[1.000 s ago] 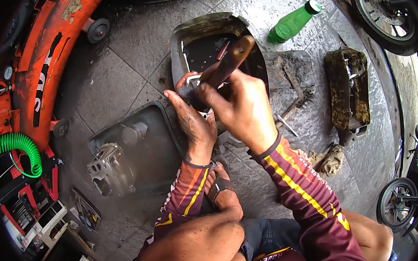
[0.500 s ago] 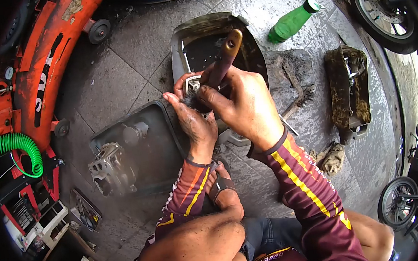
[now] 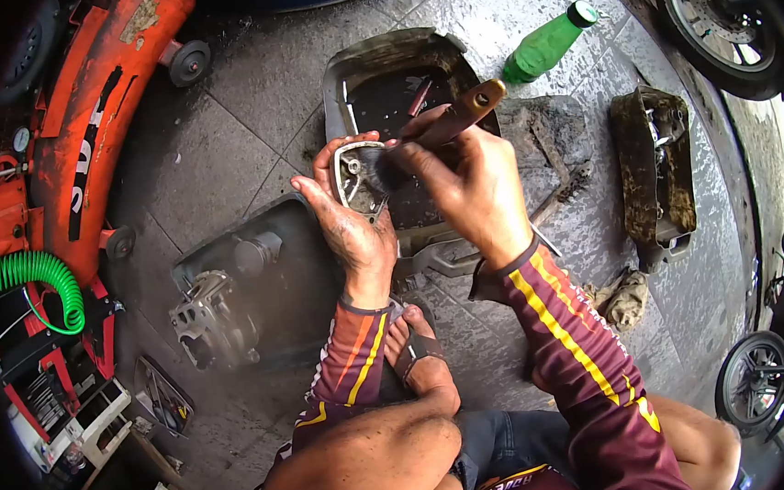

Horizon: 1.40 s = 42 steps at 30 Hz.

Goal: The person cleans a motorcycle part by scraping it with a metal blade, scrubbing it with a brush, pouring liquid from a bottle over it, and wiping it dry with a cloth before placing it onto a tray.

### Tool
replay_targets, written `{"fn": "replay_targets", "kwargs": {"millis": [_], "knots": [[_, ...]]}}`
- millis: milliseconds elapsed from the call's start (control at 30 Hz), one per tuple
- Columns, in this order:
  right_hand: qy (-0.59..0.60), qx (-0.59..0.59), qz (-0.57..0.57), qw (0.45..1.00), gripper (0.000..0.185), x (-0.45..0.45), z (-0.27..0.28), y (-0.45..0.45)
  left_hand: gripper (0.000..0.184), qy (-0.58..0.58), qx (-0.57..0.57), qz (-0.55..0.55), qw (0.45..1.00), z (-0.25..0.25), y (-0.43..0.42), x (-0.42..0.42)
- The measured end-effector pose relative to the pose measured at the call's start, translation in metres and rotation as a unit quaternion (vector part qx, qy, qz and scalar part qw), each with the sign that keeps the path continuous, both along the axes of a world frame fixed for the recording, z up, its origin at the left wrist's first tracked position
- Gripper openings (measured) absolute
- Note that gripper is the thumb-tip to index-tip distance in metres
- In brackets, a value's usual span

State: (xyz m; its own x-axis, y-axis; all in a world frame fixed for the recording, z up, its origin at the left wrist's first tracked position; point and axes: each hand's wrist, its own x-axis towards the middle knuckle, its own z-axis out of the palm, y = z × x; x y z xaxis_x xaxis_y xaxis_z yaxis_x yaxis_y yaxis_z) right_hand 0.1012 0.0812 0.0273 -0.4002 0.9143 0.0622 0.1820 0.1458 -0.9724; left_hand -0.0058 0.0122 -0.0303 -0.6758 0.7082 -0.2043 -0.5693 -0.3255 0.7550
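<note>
My left hand [image 3: 354, 234] is closed around a grey metal engine cover [image 3: 356, 169], its hollow inner side facing up. A paintbrush [image 3: 465, 115] with a worn brown handle is gripped in my right hand [image 3: 479, 183]. Its dark bristles touch the inside of the cover, and the handle tip points up and right. Both hands are over the near edge of a dirty basin [image 3: 337, 111] holding dark liquid, where a small dark red object [image 3: 419, 97] shows. To the left, a grey tray [image 3: 310, 316] holds metal engine parts [image 3: 214, 319].
A green bottle [image 3: 547, 44] stands beyond the basin at right. Farther right lie a grimy long metal housing [image 3: 653, 165] and a crumpled rag [image 3: 624, 299]. An orange floor jack [image 3: 114, 110] and a coiled green hose [image 3: 40, 282] are at left. Motorcycle wheels [image 3: 725, 25] line the right edge.
My right hand and the paintbrush have shifted right, with the handle tilting lower. The cover has turned in my left hand, and more of its inside shows.
</note>
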Motion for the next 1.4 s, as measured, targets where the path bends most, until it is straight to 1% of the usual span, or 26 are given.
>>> {"fn": "replay_targets", "kwargs": {"millis": [33, 100, 133, 167, 200, 233, 267, 333, 400, 433, 500, 567, 633, 667, 700, 767, 833, 900, 967, 1000, 1033, 1167, 1233, 1300, 1367, 1400], "knots": [[-0.004, 0.023, -0.031, 0.999, 0.014, 0.001, -0.003, 0.004, 0.071, -0.002, 0.019, -0.015, 1.000, -0.008, -0.002, -0.004], [0.065, 0.050, -0.060, 0.995, 0.015, 0.001, 0.002, -0.003, 0.068, -0.003, 0.037, -0.027, 0.999, -0.012, 0.001, -0.007], [0.108, 0.017, -0.047, 0.993, 0.015, -0.002, 0.014, -0.009, 0.069, 0.020, 0.010, -0.026, 0.999, -0.005, -0.001, -0.004], [0.113, 0.049, -0.021, 0.992, 0.015, -0.003, 0.008, -0.011, 0.070, 0.044, -0.013, -0.028, 0.999, 0.000, -0.002, -0.001], [0.057, 0.014, -0.019, 0.998, 0.014, -0.002, 0.002, -0.010, 0.071, 0.052, 0.031, -0.011, 0.998, -0.005, 0.002, 0.000], [0.000, -0.022, -0.017, 1.000, 0.014, 0.001, -0.001, -0.008, 0.071, 0.054, 0.038, -0.011, 0.998, -0.009, 0.004, -0.002], [-0.033, -0.054, -0.007, 0.998, 0.013, 0.008, -0.002, -0.004, 0.071, 0.100, 0.032, -0.008, 0.994, -0.013, 0.002, -0.003], [0.024, -0.003, -0.013, 1.000, 0.014, 0.008, 0.004, -0.003, 0.072, 0.169, 0.011, -0.007, 0.986, -0.009, 0.002, -0.004], [0.106, 0.047, -0.020, 0.993, 0.011, 0.002, 0.007, -0.012, 0.072, 0.185, -0.010, -0.007, 0.983, -0.007, -0.002, 0.000], [0.043, 0.034, 0.000, 0.998, 0.010, 0.005, 0.007, -0.012, 0.073, 0.210, -0.006, -0.002, 0.978, -0.006, 0.005, -0.001], [-0.034, 0.009, -0.016, 0.999, 0.011, 0.012, -0.010, -0.002, 0.073, 0.182, -0.001, 0.000, 0.983, -0.015, 0.006, -0.007], [-0.007, -0.009, -0.065, 0.998, 0.017, 0.017, -0.027, 0.001, 0.073, 0.195, -0.014, -0.003, 0.981, -0.018, 0.007, -0.010], [-0.114, 0.074, -0.030, 0.990, 0.020, 0.022, -0.050, 0.004, 0.073, 0.216, -0.028, -0.006, 0.976, -0.016, 0.009, -0.012], [-0.204, 0.121, 0.006, 0.972, 0.024, 0.025, -0.066, 0.002, 0.073, 0.213, -0.033, -0.011, 0.976, -0.015, 0.009, -0.012], [-0.267, 0.107, 0.074, 0.955, 0.027, 0.027, -0.071, 0.000, 0.074, 0.211, -0.035, -0.013, 0.977, -0.014, 0.012, -0.013], [-0.208, 0.097, 0.068, 0.971, 0.025, 0.032, -0.082, 0.000, 0.074, 0.208, -0.032, -0.018, 0.977, -0.015, 0.013, -0.015], [-0.065, -0.031, -0.002, 0.997, 0.021, 0.025, -0.051, -0.003, 0.074, 0.203, -0.039, -0.023, 0.978, -0.016, 0.008, -0.017], [0.061, -0.035, -0.046, 0.996, 0.013, 0.013, -0.027, -0.009, 0.075, 0.210, -0.042, -0.038, 0.976, -0.018, 0.012, -0.017], [0.100, 0.008, -0.027, 0.995, 0.012, 0.006, -0.018, -0.014, 0.074, 0.197, -0.038, -0.041, 0.979, -0.017, 0.014, -0.012], [0.064, 0.071, 0.021, 0.995, 0.012, 0.005, -0.018, -0.011, 0.073, 0.184, -0.036, -0.044, 0.981, -0.017, 0.014, -0.012], [-0.013, 0.055, 0.045, 0.997, 0.013, 0.008, -0.020, -0.010, 0.073, 0.171, -0.035, -0.046, 0.984, -0.018, 0.014, -0.013], [0.019, 0.025, -0.015, 0.999, 0.012, 0.008, -0.014, -0.006, 0.073, 0.145, -0.026, -0.045, 0.988, -0.021, 0.010, -0.012], [0.033, 0.100, 0.041, 0.994, 0.013, 0.006, -0.006, -0.010, 0.073, 0.146, -0.028, -0.040, 0.988, -0.017, 0.010, -0.010], [0.014, 0.099, 0.052, 0.994, 0.013, 0.008, -0.019, -0.008, 0.074, 0.146, -0.030, -0.043, 0.988, -0.016, 0.011, -0.013], [0.004, 0.037, -0.016, 0.999, 0.014, 0.009, -0.022, -0.002, 0.074, 0.124, -0.018, -0.050, 0.991, -0.019, 0.014, -0.016], [0.077, 0.057, -0.012, 0.995, 0.014, 0.004, -0.016, -0.005, 0.074, 0.149, -0.022, -0.038, 0.988, -0.017, 0.014, -0.015]]}}
